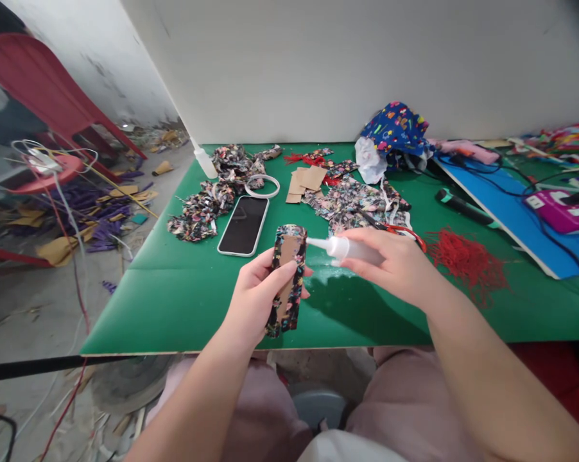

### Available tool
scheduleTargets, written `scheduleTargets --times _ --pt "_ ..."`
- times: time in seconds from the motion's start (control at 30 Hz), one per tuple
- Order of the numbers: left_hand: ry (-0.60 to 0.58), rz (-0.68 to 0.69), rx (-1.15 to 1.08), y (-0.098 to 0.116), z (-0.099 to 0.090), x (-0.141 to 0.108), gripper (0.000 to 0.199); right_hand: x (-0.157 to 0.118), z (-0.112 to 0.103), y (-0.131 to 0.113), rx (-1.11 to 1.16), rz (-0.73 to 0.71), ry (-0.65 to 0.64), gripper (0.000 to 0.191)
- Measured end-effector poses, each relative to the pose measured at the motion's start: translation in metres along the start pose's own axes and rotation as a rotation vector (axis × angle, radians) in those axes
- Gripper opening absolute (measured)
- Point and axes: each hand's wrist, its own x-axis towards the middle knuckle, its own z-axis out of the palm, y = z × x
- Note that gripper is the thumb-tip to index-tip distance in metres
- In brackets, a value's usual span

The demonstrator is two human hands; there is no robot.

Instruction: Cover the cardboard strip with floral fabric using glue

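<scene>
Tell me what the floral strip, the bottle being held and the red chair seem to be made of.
Floral strip: matte printed cloth, judging by its soft folded edges, around a flat brown panel, probably card.
Bottle: likely plastic, smooth and translucent, with a narrow pale nozzle.
Red chair: probably moulded plastic, dull-surfaced; its back is one smooth curved piece.

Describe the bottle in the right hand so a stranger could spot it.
Start at the green table, then find the right hand above it. That hand grips a bottle tipped sideways, its thin nozzle pointing at the flowered strip in the left hand. The other bottle, near the table's far-left corner, is in neither hand.
</scene>
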Motion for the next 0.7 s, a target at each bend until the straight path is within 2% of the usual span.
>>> scheduleTargets --times 0.1,0.17,0.23,0.4,0.57,0.7 --pt "0.007 0.026 -0.004 0.001 -0.001 -0.001 0.020 0.005 0.008 0.017 0.069 0.190 0.034 0.033" --pt "-0.009 0.063 -0.005 -0.001 -0.001 -0.002 0.018 0.008 0.019 0.027 0.285 0.274 0.029 0.033" --pt "-0.041 0.090 -0.004 -0.004 0.000 -0.003 0.017 0.011 0.034 0.031 0.451 0.270 -0.011 0.031" --pt "-0.120 0.118 -0.006 -0.009 0.002 -0.006 0.025 0.012 0.062 0.026 0.447 0.231 -0.113 0.030" --pt "-0.181 0.143 -0.020 -0.009 0.003 -0.008 0.028 0.011 0.067 0.030 0.656 0.247 -0.118 0.028" --pt "-0.199 0.133 -0.018 -0.007 0.001 -0.008 0.031 0.010 0.071 0.035 0.650 0.251 -0.126 0.031"
